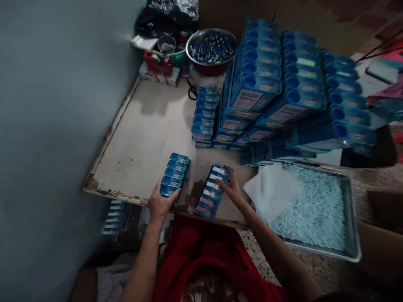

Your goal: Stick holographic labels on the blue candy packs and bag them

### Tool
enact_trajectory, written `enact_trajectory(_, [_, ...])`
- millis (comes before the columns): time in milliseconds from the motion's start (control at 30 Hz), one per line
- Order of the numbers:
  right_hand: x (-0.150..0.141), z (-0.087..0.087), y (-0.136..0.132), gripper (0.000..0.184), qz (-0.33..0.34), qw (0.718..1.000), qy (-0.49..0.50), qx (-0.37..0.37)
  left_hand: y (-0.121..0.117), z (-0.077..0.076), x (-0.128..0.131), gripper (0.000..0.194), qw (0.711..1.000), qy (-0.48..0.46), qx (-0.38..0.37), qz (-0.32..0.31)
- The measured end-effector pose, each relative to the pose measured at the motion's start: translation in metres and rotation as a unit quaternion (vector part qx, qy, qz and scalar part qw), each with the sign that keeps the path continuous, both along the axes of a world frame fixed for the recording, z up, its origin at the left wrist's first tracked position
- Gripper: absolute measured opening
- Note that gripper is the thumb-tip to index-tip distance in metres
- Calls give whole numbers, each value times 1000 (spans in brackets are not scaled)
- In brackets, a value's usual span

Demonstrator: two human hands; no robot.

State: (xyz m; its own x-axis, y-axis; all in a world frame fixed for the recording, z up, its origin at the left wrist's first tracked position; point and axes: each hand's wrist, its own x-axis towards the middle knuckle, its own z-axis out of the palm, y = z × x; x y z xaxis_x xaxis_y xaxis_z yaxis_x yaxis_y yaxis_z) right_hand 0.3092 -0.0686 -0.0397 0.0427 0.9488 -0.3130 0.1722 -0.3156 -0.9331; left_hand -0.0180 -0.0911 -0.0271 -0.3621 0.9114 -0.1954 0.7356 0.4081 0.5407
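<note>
- Left hand grips the near end of a row of blue packs on the board.
- Right hand lies curled on a second row, just right of the first.
- Done, it seems: tall stacks far right.
- Left: a tray of pale candies (still plenty).

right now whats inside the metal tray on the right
The metal tray holds a bed of small pale blue pellets, with a clear plastic bag lying over its left corner. The tray's floor is covered, and its far edge is hidden by stacked blue boxes.
</note>
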Motion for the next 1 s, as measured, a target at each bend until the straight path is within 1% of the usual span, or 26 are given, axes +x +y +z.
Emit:
enact_trajectory(67, [3,4,4,84,18,1000,1,-22,-5,3,19,85,999,-4,-2,36])
enact_trajectory(133, [7,8,9,89,32,999,11,-41,-9,7,32,84,998,-12,-13,59])
enact_trajectory(167, [9,9,12,91,38,998,17,-50,-9,8,34,84,998,-21,-21,59])
enact_trajectory(233, [14,11,18,93,41,997,12,-70,-7,11,29,86,997,-52,-38,30])
enact_trajectory(300, [22,14,22,92,0,996,-17,-85,-1,14,13,89,996,-80,-45,-16])
enact_trajectory(367, [34,19,19,88,-79,990,-57,-103,9,17,-13,92,994,-85,-47,-47])
enact_trajectory(433, [46,30,9,85,-150,976,-91,-132,21,20,-46,89,993,-67,-67,-64])
enact_trajectory(467, [49,39,2,85,-174,968,-107,-148,29,22,-64,86,992,-55,-84,-75])
enact_trajectory(533, [49,59,-18,86,-207,953,-138,-173,47,27,-101,77,987,-35,-112,-111])
enact_trajectory(600, [35,78,-40,87,-232,941,-167,-183,71,32,-134,69,980,-20,-128,-151])
enact_trajectory(667, [9,93,-60,82,-239,936,-188,-178,101,34,-160,65,973,-6,-139,-185])
enact_trajectory(733, [-21,104,-78,72,-223,940,-200,-166,138,35,-173,62,967,3,-141,-214])
enact_trajectory(800, [-47,114,-90,56,-186,949,-206,-148,177,35,-172,60,964,1,-117,-238])
enact_trajectory(867, [-64,123,-97,41,-149,957,-213,-130,211,36,-159,60,964,-17,-82,-251])
enact_trajectory(933, [-71,132,-96,34,-130,959,-224,-113,237,39,-140,61,963,-56,-66,-253])
enact_trajectory(1000, [-70,139,-86,31,-131,958,-236,-95,253,44,-117,62,959,-114,-70,-250])
